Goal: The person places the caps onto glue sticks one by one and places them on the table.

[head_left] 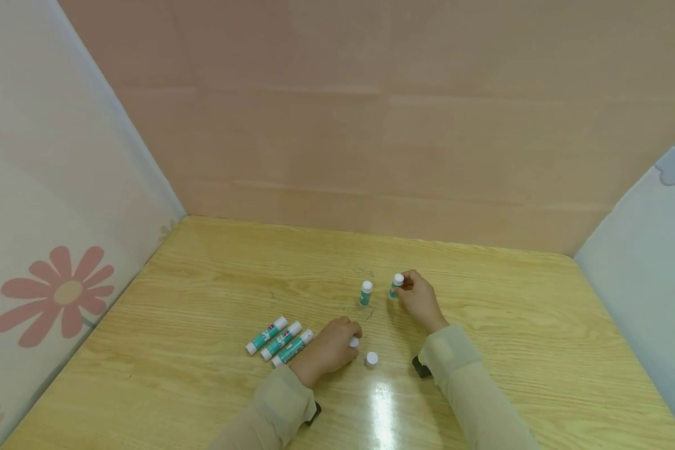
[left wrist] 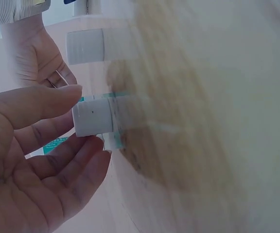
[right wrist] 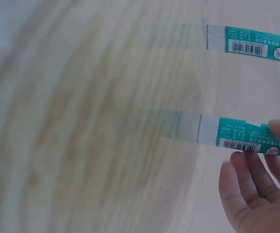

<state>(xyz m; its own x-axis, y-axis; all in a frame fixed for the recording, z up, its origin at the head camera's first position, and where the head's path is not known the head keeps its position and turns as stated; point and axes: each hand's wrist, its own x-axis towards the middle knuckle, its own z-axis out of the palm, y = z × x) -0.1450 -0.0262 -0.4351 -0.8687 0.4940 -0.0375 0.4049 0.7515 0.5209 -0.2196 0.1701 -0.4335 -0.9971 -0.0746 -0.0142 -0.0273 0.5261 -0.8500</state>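
My left hand (head_left: 332, 347) pinches a small white cap (left wrist: 92, 117) that stands on the table, thumb on one side and fingertips on the other. A second white cap (head_left: 372, 359) stands beside it, to the right in the head view. Farther back, my right hand (head_left: 420, 300) holds an upright green-and-white glue stick (right wrist: 244, 136) between thumb and fingers; its base meets the table. To its left another glue stick (head_left: 365, 294) stands upright, untouched. Its barcode label faces the right wrist camera.
Three glue sticks (head_left: 281, 339) lie side by side on the wooden table (head_left: 202, 387), left of my left hand and partly behind it. A brown-pink panel (head_left: 371, 156) rises at the table's back edge. Patterned white panels (head_left: 45, 187) stand at both sides.
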